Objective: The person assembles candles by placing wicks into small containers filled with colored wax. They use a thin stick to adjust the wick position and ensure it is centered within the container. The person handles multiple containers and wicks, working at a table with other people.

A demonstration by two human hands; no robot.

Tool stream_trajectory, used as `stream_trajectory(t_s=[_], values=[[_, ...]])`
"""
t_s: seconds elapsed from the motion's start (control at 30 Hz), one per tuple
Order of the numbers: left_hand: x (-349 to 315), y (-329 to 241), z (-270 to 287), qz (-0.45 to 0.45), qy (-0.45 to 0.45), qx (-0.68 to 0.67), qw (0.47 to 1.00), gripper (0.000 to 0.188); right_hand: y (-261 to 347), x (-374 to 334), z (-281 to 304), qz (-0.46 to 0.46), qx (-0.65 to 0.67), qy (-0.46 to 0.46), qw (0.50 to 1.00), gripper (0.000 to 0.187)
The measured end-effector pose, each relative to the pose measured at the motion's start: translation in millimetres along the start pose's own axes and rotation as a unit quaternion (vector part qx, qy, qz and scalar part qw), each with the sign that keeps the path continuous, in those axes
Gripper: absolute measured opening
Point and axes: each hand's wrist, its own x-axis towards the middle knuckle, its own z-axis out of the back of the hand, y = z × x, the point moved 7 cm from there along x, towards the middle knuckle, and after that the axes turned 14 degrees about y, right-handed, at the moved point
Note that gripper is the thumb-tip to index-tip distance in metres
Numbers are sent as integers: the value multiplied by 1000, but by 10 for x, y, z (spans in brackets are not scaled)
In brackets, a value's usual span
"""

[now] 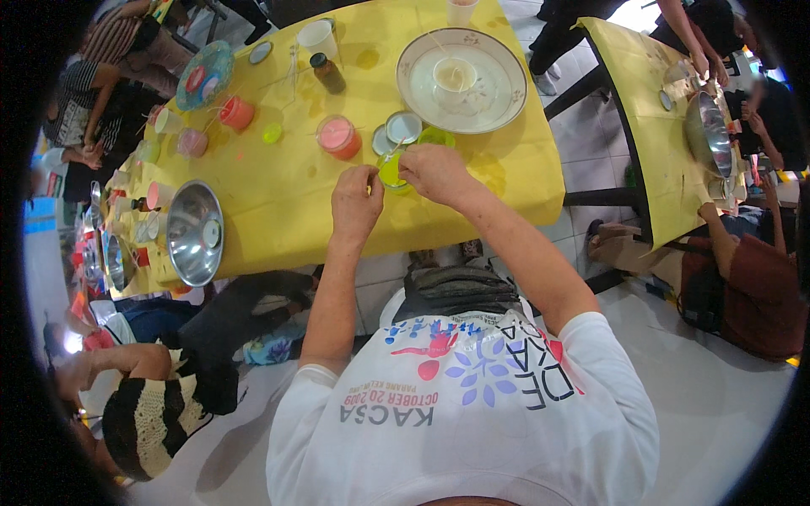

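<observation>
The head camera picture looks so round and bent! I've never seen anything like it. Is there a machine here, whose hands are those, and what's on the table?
No machine: the left hand and right hand are a person's own, both bare. The camera is worn on that person's head, looking down past their white shirt; its very wide lens bends straight edges.

On the yellow table cover, near the hands, are a small lime-green container, round lids and a pink-filled container. Farther away are a dark bottle and a large plate bearing a white cup. A metal bowl sits to the left.

Both hands bend their fingers in close to the lime-green container; whether they pinch anything is too small to tell.
</observation>
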Motion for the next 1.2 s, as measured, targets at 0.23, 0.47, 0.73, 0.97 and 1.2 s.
stream_trajectory(t_s=[0.23,0.47,0.73,0.97,1.2], values=[[-11,-8,1,-3,0,-2,1000,11,-85,46,85,-58,-51,2,997,7],[-31,-41,2,2,-17,-2,1000,11,9,57,120,18,-101,-119,988,3],[-60,2,16,-9,-41,4,999,10,-101,44,47,11,3,-106,994,9],[-56,2,-9,-15,-25,7,1000,11,-17,77,-54,18,-2,-52,998,8],[-100,-2,-29,-17,-6,-29,999,12,-9,103,56,-1,-117,-81,990,5]])
